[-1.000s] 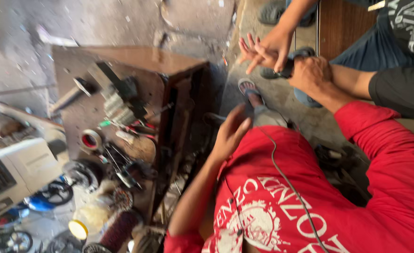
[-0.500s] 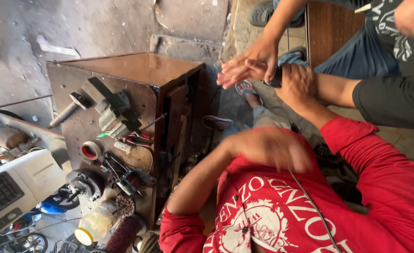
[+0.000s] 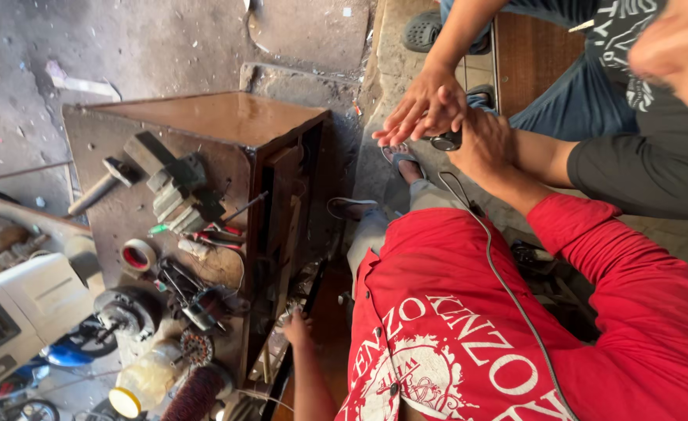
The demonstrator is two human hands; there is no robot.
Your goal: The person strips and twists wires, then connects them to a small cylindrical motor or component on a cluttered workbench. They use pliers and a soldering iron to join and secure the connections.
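A brown wooden cabinet (image 3: 227, 117) stands on the concrete floor, its top crowded with a hammer (image 3: 98, 187), a roll of tape (image 3: 137, 256), a metal vise (image 3: 174, 187) and red-handled pliers (image 3: 211, 236). Near its lower end sit a small motor (image 3: 126, 310), a plastic jar with a yellow lid (image 3: 145, 382) and a copper-wound coil (image 3: 200, 392). A white machine (image 3: 17, 312) lies beside the cabinet.

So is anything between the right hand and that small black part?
Nothing visible does: the right hand is already closed against the black part. Another person's hand lies across the part's far side, fingers overlapping it.
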